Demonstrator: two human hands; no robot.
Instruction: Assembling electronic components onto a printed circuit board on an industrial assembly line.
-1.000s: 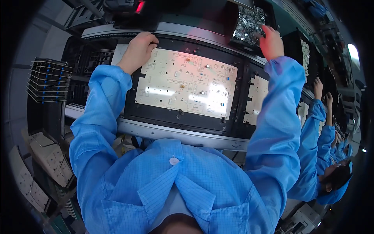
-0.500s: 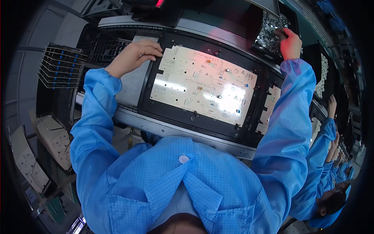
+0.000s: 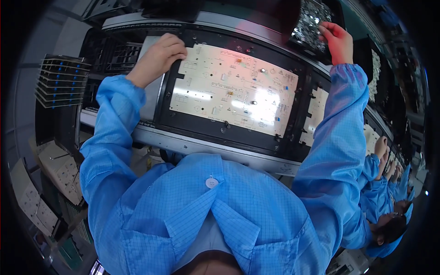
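Observation:
A cream circuit board [image 3: 201,98] with a few small components lies in a black carrier frame [image 3: 215,126] in front of me, bright glare across its right half. At the frame's upper left corner is my left hand [image 3: 162,56], its fingers bent and pressed together; whether they grip anything is hidden. My right hand [image 3: 340,45] reaches to a black bin of small shiny metal parts [image 3: 308,28] at the upper right. Thumb and forefinger are pinched at the edge of the parts, and what lies between them is too small to make out. Red light falls on this hand.
Left stands a stack of boards with blue components [image 3: 63,80]. A second cream board [image 3: 315,117] sits in a carrier to the right, partly behind my sleeve. A bin of white parts [image 3: 374,75] is further right. Co-workers in blue [image 3: 373,201] sit along the line.
The view has shifted slightly, with the board now higher and further left. My left fingers have curled in at the frame corner. My right hand stays at the metal parts, its fingertips now more visible.

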